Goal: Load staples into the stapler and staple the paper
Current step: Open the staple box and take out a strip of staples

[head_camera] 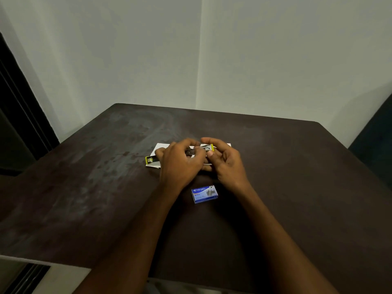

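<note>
A small yellow and black stapler [191, 152] is swung open lengthwise above a white sheet of paper [159, 147] in the middle of the dark table. Its yellow end [149, 159] sticks out to the left. My left hand [180, 164] grips the stapler's middle. My right hand [224, 162] pinches a short silver strip of staples [205, 147] at the stapler's metal channel on the right end. A blue staple box [204, 194] lies shut on the table just in front of my hands.
The dark brown table [297, 187] stands in a room corner, with pale walls behind it. Its near edge [63, 263] runs along the lower left. A dark door frame [19, 107] is at the left and a dark chair back [375, 128] at the right.
</note>
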